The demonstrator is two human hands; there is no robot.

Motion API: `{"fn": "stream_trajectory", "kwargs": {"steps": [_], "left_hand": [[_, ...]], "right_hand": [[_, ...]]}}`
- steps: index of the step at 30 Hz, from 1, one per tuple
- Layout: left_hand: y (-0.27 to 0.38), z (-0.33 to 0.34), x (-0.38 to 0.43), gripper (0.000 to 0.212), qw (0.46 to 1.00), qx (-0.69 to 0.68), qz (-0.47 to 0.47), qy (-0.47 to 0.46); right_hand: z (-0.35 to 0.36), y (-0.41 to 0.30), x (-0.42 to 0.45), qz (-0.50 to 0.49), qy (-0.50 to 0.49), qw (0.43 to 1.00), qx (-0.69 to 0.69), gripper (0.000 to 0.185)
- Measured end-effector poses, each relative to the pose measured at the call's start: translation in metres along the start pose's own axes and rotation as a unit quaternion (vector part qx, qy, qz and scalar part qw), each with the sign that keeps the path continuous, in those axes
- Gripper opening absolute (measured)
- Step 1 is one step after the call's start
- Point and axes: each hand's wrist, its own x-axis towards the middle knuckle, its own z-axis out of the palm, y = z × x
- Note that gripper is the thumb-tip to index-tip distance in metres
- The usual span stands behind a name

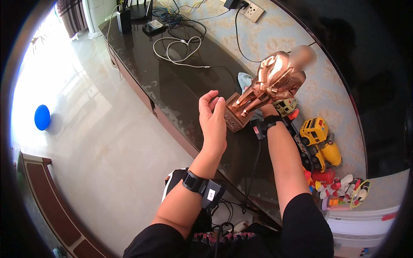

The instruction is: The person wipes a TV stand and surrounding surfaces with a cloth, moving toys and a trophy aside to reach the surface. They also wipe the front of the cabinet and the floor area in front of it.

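Observation:
A shiny copper-coloured statuette (274, 80) of a standing figure in a coat rises from a square, rough-sided base (234, 121) over the dark glossy cabinet top. At the left of the base is my left hand (213, 119), fingers curled and apart, with nothing in it; whether it touches the base I cannot tell. Behind the statuette my right hand (266, 109) is mostly hidden, at a light blue cloth (245, 80) that shows on both sides of the figure's legs. Its grip cannot be made out. Both wrists wear black straps with small devices.
A white cable (180, 61), tangled cords and a black router (138, 12) lie at the cabinet's far end. Toy vehicles, among them a yellow truck (314, 130), and other toys line the wall side on the right. A blue balloon (42, 117) rests on the floor.

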Motion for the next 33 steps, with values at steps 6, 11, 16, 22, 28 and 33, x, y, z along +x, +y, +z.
{"fn": "stream_trajectory", "kwargs": {"steps": [6,11,16,22,28,33], "left_hand": [[-0.018,-0.005,0.007,0.02,0.995,0.05,0.089,0.005],[-0.009,-0.002,0.004,0.015,0.988,0.06,0.141,0.006],[0.001,-0.016,0.008,0.014,0.983,0.022,0.173,0.052],[0.017,-0.025,0.011,0.016,0.963,-0.003,0.253,0.093],[0.033,-0.043,0.024,0.018,0.961,-0.058,0.207,0.172],[0.052,-0.055,0.032,0.018,0.957,-0.093,0.176,0.211]], "right_hand": [[-0.068,-0.082,-0.053,0.199,-0.137,0.967,0.076,0.049],[-0.117,-0.158,-0.147,0.298,-0.123,0.946,-0.032,0.046],[-0.128,-0.225,-0.179,0.277,-0.144,0.948,0.063,0.049],[-0.042,-0.264,-0.086,0.259,-0.026,0.829,0.495,0.04],[0.009,-0.273,0.076,0.525,0.135,0.758,0.363,0.052],[-0.002,-0.259,0.141,0.679,0.128,0.669,0.274,0.052]]}}
